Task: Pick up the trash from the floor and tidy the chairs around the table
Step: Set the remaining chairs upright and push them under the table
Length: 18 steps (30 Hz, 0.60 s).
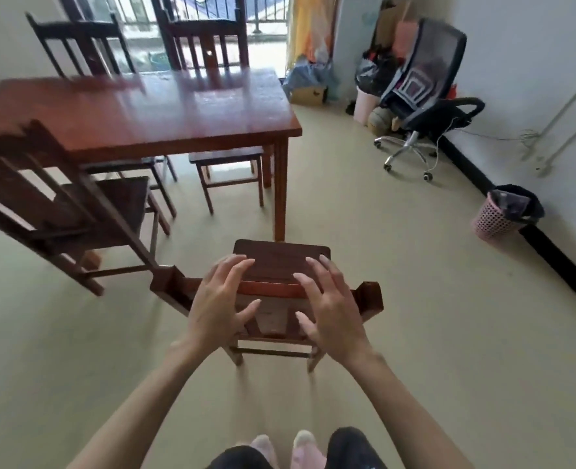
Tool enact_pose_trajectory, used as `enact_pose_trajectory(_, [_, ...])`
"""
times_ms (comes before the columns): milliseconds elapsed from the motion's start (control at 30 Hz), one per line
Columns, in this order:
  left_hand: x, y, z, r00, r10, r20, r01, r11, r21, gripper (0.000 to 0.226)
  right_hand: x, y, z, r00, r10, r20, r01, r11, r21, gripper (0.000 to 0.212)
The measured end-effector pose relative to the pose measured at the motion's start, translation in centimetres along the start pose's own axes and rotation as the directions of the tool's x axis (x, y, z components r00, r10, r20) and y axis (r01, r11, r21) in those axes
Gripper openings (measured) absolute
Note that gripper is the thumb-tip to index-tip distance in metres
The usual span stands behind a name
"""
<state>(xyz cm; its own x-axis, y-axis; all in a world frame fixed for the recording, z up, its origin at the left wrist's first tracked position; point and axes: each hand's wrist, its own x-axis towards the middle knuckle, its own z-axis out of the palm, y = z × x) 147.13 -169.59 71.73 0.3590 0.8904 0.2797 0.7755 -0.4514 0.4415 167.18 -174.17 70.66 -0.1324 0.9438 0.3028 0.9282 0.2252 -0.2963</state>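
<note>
A dark wooden chair [281, 257] stands right in front of me, its seat facing the red-brown table [151, 110] and its top rail nearest me. My left hand [220, 299] and my right hand [328, 306] hover over that rail with fingers spread, holding nothing. Whether they touch the rail I cannot tell. Another wooden chair [76, 204] stands at the table's near left, angled. Two more chairs [212, 45] sit at the far side, their seats tucked under the table. No trash shows on the floor near me.
A pink waste basket [503, 214] with a black liner stands by the right wall. A black office chair [428, 96] and a pile of bags and boxes [317, 82] fill the far right corner. Beige floor stretches between table and wall.
</note>
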Motion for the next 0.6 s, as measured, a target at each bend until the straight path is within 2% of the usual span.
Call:
enact_pose_trajectory(67, [1.5, -1.6, 0.6, 0.973, -0.073, 0.217, 0.038, 0.986, 0.161, 0.075, 2.3, 0.0, 0.9, 0.985, -0.004, 0.172, 0.023, 0.994, -0.111, 0.072])
enact_pose_trajectory(133, [2.8, -2.8, 1.0, 0.909, -0.164, 0.382, 0.043, 0.951, 0.307, 0.07, 3.6, 0.3, 1.8, 0.942, 0.027, 0.334, 0.03, 0.986, -0.163, 0.059])
enact_pose_trajectory(167, [3.2, -3.0, 1.0, 0.895, -0.169, 0.414, 0.012, 0.934, 0.357, 0.06, 3.9, 0.6, 2.1, 0.933, 0.034, 0.357, 0.033, 0.983, -0.179, 0.048])
enact_pose_trajectory(233, [3.9, -3.1, 0.8, 0.887, -0.149, 0.437, -0.054, 0.906, 0.419, 0.041, 4.3, 1.1, 2.3, 0.934, 0.05, 0.353, 0.018, 0.982, -0.188, 0.034])
enact_pose_trajectory(333, [4.3, -2.9, 0.3, 0.877, -0.141, 0.46, -0.089, 0.892, 0.443, 0.032, 4.4, 1.0, 2.2, 0.921, 0.065, 0.384, -0.009, 0.989, -0.146, 0.021])
enact_pose_trajectory(600, [4.0, -4.2, 0.1, 0.86, -0.154, 0.486, -0.088, 0.895, 0.438, 0.023, 4.6, 0.9, 2.7, 0.921, -0.021, 0.388, 0.075, 0.99, -0.123, 0.018])
